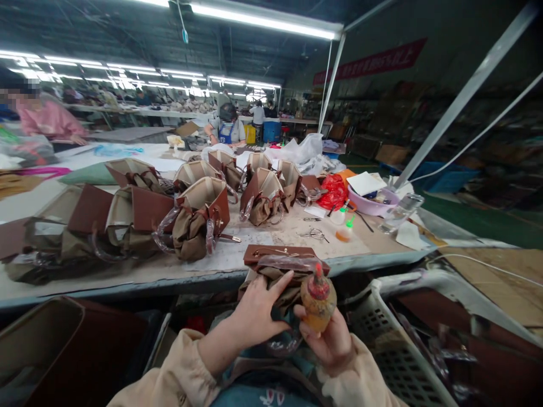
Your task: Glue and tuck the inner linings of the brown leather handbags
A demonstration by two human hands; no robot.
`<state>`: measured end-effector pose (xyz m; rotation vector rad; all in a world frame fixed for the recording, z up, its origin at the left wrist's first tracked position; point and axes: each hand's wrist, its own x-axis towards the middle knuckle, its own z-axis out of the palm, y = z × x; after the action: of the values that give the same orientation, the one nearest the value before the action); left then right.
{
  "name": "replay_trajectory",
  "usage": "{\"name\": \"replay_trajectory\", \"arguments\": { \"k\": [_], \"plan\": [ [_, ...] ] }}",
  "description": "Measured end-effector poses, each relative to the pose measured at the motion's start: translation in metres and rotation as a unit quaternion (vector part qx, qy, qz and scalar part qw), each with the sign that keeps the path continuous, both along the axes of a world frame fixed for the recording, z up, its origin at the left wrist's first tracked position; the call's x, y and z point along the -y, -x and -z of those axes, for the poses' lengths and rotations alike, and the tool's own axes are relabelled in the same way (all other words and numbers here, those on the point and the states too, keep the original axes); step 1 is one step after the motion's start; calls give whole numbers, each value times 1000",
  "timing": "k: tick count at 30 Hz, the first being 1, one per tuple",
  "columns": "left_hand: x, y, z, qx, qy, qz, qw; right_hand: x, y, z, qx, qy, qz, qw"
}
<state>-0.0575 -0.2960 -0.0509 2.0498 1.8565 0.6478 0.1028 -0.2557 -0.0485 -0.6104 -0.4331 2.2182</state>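
Observation:
My right hand [328, 342] is wrapped round a small glue bottle [318, 302] with amber contents and a red nozzle pointing up. To its left, my left hand [257, 311] has thumb and forefinger spread, and its fingers rest against a brown and olive bag [280, 259]. This bag lies at the table's front edge, its brown flap on the tabletop and a plastic-wrapped handle across it. Part of the bag is hidden behind my hands and the bottle.
Several similar bags [201, 220] stand on the table [139, 282]. Farther right are scissors [314, 233], a green-tipped bottle [345, 230], a red plastic bag [333, 191] and a purple basin [373, 207]. A white crate [399, 345] holds brown bags. People work beyond.

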Motion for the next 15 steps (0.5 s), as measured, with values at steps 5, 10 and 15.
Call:
{"name": "replay_trajectory", "arguments": {
  "k": [5,10,15],
  "plan": [
    [-31,9,-3,-1,-36,-28,999,-17,1,-11,-15,-35,-28,999],
    [-57,12,-7,-35,-45,-27,998,-26,13,-3,-17,-88,-38,995],
    [-79,25,-15,52,-18,9,998,-40,18,5,-43,-132,-83,987]
  ]
}}
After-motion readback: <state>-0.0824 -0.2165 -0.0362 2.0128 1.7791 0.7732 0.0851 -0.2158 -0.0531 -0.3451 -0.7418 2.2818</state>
